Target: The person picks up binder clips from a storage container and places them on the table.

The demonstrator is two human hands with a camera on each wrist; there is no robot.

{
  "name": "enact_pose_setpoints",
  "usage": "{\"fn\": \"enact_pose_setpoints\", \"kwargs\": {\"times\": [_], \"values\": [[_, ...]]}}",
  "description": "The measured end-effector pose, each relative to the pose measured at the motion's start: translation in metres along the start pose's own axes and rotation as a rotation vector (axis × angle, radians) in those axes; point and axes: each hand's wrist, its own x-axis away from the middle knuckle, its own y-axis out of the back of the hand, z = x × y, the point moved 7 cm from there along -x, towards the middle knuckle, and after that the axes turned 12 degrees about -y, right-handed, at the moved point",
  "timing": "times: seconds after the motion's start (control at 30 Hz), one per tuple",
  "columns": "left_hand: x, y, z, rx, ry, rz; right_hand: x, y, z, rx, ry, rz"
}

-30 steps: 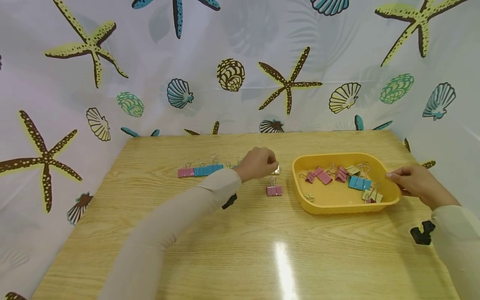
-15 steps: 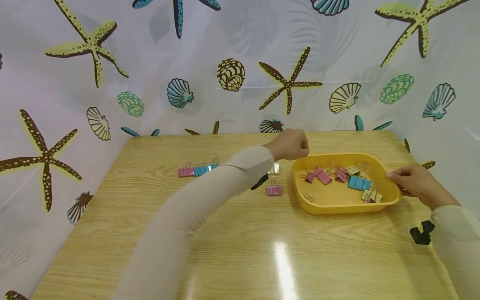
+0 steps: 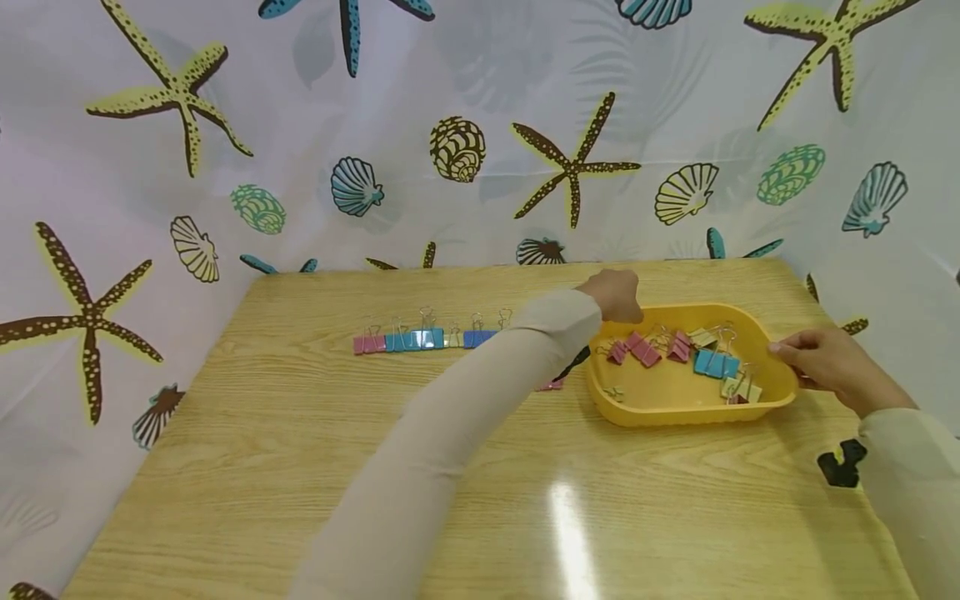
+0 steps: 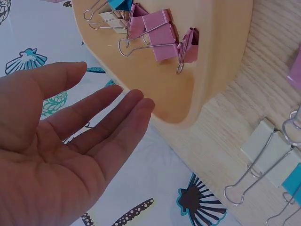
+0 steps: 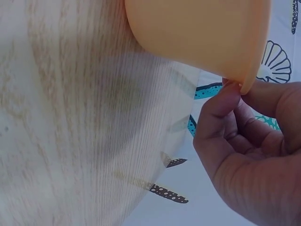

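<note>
A yellow tray (image 3: pixel 652 400) stands at the right of the table with several binder clips in it: pink (image 3: pixel 643 350), blue (image 3: pixel 716 364) and pale yellow (image 3: pixel 741 389). My left hand (image 3: pixel 615 294) is over the tray's far left corner. In the left wrist view that hand (image 4: pixel 70 136) has loosely extended fingers and holds nothing. My right hand (image 3: pixel 843 371) pinches the tray's right rim between thumb and finger, as the right wrist view also shows. Left of the tray is a row of binder clips, among them a pink one (image 3: pixel 369 344), a teal one (image 3: pixel 427 338) and a dark blue one (image 3: pixel 478 338).
My left sleeve (image 3: pixel 465 417) crosses the table (image 3: pixel 262 467) and hides part of the row. Another pink clip (image 3: pixel 552 386) shows partly beside it. A white cloth with shells and starfish (image 3: pixel 465 75) hangs behind the table and at its sides.
My left hand has moved right from the right end of the clip row to the tray's far left corner. My right hand has kept its pinch on the rim.
</note>
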Motion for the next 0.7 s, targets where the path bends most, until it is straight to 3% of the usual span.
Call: {"fn": "enact_pose_setpoints", "kwargs": {"times": [0.37, 0.7], "values": [[-0.008, -0.025, 0.015, 0.010, 0.127, 0.028, 0.000, -0.004, 0.003, -0.017, 0.003, 0.004], [-0.021, -0.041, 0.015, -0.048, 0.197, 0.056, 0.001, -0.002, 0.004, -0.012, 0.000, 0.004]]}}
